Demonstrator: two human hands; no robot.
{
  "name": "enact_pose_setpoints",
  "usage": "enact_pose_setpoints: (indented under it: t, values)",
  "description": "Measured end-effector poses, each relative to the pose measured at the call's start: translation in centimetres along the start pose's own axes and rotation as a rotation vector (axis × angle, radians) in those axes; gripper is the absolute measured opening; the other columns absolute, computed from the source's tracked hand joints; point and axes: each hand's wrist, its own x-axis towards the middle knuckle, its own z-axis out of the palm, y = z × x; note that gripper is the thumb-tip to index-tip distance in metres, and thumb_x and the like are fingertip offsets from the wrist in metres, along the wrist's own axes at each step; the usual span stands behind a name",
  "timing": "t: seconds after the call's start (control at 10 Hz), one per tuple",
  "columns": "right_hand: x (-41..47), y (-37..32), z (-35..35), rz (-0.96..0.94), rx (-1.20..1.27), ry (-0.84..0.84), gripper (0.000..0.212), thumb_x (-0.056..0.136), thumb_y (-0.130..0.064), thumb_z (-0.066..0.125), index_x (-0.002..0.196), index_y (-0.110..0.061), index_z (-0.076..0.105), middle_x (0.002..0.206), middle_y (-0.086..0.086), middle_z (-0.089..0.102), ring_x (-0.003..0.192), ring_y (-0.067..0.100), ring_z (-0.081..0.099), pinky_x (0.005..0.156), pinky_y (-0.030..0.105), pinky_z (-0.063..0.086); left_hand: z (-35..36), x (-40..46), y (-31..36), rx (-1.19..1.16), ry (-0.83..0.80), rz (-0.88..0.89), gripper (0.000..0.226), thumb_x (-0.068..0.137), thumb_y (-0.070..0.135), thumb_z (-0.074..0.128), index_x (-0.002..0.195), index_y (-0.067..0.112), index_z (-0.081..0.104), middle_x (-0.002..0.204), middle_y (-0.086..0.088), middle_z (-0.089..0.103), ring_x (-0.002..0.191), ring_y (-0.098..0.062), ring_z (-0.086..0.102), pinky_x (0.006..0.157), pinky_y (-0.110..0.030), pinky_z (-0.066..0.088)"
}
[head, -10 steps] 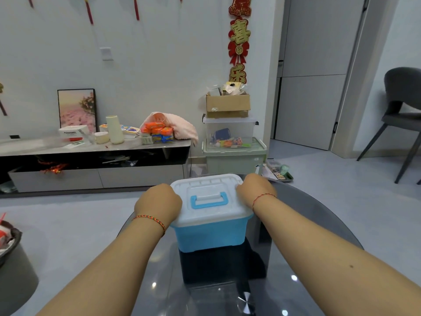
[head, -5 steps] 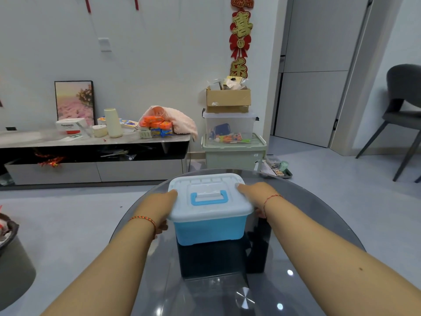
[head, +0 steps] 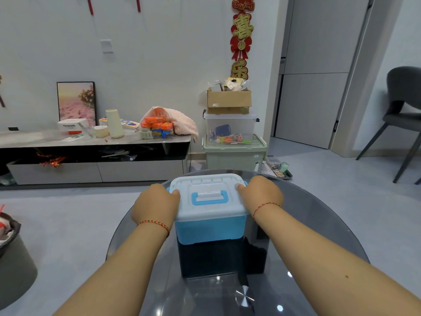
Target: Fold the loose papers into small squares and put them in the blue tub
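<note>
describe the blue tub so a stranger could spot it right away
Start at the round dark glass table in the foreground. The blue tub stands on it, gripped between the left hand and right hand. Only it has a white lid with a blue handle.

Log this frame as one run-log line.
stage: lid on | left hand: grips lid edge | right hand: grips lid edge | blue tub: on glass table | papers: none visible

tub [head: 210, 229] on table [head: 319, 213] | hands [head: 157, 205] flank lid [head: 208, 197]
</note>
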Motion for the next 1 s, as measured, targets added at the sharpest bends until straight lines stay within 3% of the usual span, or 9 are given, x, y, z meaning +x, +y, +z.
enact_pose_setpoints:
  t: [0.1, 0.2, 0.4, 0.7, 0.9, 1.0]
  values:
    - [0.0, -0.1, 0.2, -0.053, -0.047, 0.044, 0.034, 0.093, -0.044, 0.047, 0.071, -0.018, 0.049, 0.066, -0.002, 0.048, 0.07, 0.021, 0.053, 0.059, 0.027, 0.042, 0.2, 0.3, 0.0, 0.031, 0.014, 0.004, 0.027, 0.089, 0.041, 0.051, 0.079, 0.016, 0.052, 0.071, -0.002, 0.053, 0.07, -0.025, 0.053, 0.055, -0.026, 0.037]
    - [0.0, -0.4, 0.1, -0.094, -0.088, 0.062, 0.03, 0.094, -0.043, 0.048, 0.078, -0.017, 0.052, 0.063, -0.002, 0.045, 0.071, 0.021, 0.053, 0.063, 0.029, 0.042, 0.2, 0.4, 0.1, 0.073, 0.031, 0.046, 0.023, 0.09, 0.037, 0.05, 0.082, 0.015, 0.055, 0.074, -0.003, 0.055, 0.071, -0.024, 0.054, 0.056, -0.026, 0.039]
    - [0.3, -0.5, -0.2, -0.102, -0.117, 0.041, 0.028, 0.095, -0.04, 0.049, 0.077, -0.019, 0.048, 0.061, -0.003, 0.041, 0.07, 0.021, 0.05, 0.063, 0.027, 0.039, -0.1, 0.7, 0.8, 0.189, 0.042, 0.12, 0.017, 0.092, 0.025, 0.048, 0.077, 0.019, 0.049, 0.073, -0.001, 0.05, 0.07, -0.023, 0.05, 0.059, -0.026, 0.039]
    - [0.3, -0.4, -0.2, -0.106, -0.107, 0.029, 0.03, 0.094, -0.043, 0.048, 0.079, -0.018, 0.051, 0.062, -0.002, 0.044, 0.069, 0.02, 0.052, 0.061, 0.028, 0.042, -0.1, 0.6, 0.9, 0.173, 0.042, 0.093, 0.015, 0.091, 0.024, 0.048, 0.077, 0.019, 0.049, 0.073, -0.001, 0.05, 0.07, -0.023, 0.05, 0.058, -0.027, 0.037]
    - [0.1, -0.3, -0.6, -0.145, -0.112, -0.002, 0.032, 0.096, -0.039, 0.044, 0.076, -0.016, 0.05, 0.062, -0.002, 0.044, 0.065, 0.019, 0.05, 0.056, 0.025, 0.038, -0.4, 0.6, 0.6, 0.111, -0.005, 0.089, 0.025, 0.093, 0.035, 0.046, 0.081, 0.015, 0.054, 0.073, -0.002, 0.051, 0.072, -0.025, 0.052, 0.059, -0.028, 0.04]
    - [0.4, 0.2, -1.3, -0.134, -0.038, 0.01, 0.043, 0.096, -0.044, 0.04, 0.065, -0.015, 0.046, 0.061, -0.001, 0.047, 0.057, 0.017, 0.047, 0.05, 0.023, 0.037, -0.8, 0.8, 0.1, 0.019, -0.001, 0.092, 0.045, 0.096, 0.046, 0.038, 0.088, 0.008, 0.06, 0.077, -0.007, 0.055, 0.077, -0.027, 0.054, 0.063, -0.031, 0.044]
